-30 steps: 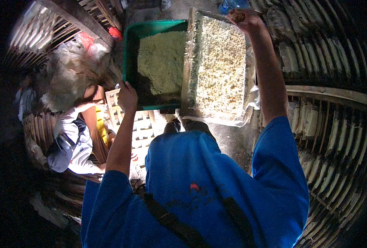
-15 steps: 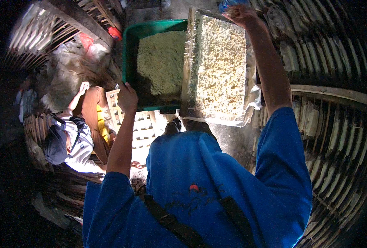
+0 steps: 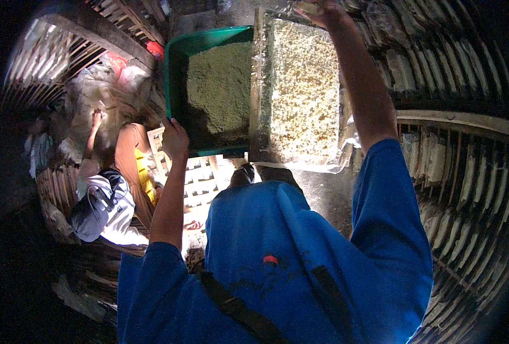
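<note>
A green tub holds a mass of pale, yellowish crumbly powder. My left hand is closed at the tub's near left corner, its fingers at the rim. Right beside the tub is a shallow rectangular tray with a wooden side and clear plastic sheeting. A layer of pale, lumpy yellow-white grains covers it. My right hand is over the tray's far right corner, partly cut off by the upper edge. Its fingers curl round something yellowish that I cannot make out.
A person in a cap sits at the left, one arm stretched toward crumpled plastic sheeting. A slatted lattice lies below the tub. Slatted racks with pale wrapped slabs line the right. A wooden beam crosses the upper left.
My right hand has shifted left along the tray's far edge; the blue thing by it has gone from view. The seated person has bent forward, their arm reaching farther out. My left hand stays.
</note>
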Demonstrator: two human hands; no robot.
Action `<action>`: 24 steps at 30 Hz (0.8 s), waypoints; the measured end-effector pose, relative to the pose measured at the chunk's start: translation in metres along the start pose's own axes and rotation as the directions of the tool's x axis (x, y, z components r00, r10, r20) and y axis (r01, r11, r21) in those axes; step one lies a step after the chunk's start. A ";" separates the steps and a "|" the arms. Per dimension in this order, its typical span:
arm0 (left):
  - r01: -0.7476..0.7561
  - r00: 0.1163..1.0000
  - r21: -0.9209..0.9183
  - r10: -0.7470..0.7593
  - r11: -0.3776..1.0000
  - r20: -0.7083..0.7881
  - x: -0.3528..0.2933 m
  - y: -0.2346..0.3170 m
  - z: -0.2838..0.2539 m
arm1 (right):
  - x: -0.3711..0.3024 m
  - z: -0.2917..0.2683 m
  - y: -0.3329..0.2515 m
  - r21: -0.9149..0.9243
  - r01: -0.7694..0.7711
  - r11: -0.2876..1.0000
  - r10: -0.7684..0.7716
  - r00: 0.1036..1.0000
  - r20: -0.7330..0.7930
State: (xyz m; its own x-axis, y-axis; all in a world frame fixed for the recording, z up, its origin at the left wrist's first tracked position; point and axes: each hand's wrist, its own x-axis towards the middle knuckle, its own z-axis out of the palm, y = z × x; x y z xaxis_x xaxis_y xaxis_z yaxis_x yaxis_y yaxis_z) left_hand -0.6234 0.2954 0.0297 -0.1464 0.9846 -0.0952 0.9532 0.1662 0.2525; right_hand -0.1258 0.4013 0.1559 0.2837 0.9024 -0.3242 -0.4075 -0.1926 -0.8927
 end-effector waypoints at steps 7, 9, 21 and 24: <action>0.003 1.000 0.022 -0.003 1.000 0.001 -0.004 0.006 -0.004 | -0.013 -0.041 -0.012 0.254 0.035 0.967 -0.001 0.991 -0.131; 0.003 1.000 0.025 -0.003 1.000 0.002 0.000 0.003 -0.002 | -0.017 -0.054 -0.018 0.334 0.061 0.941 -0.007 0.987 -0.161; 0.050 0.995 0.024 -0.052 0.998 0.080 0.000 0.011 -0.009 | -0.031 -0.074 -0.020 0.461 0.117 0.879 -0.020 0.978 -0.208; 0.024 0.998 0.020 -0.025 1.000 0.050 -0.003 0.010 -0.008 | -0.035 -0.081 -0.023 0.496 0.139 0.857 -0.020 0.971 -0.238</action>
State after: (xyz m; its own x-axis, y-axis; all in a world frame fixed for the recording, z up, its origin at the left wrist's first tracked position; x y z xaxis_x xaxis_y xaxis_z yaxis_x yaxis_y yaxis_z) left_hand -0.6156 0.2941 0.0401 -0.1572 0.9762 -0.1495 0.9544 0.1891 0.2310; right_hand -0.0564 0.3429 0.1621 0.4900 0.7886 -0.3715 -0.7402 0.1513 -0.6552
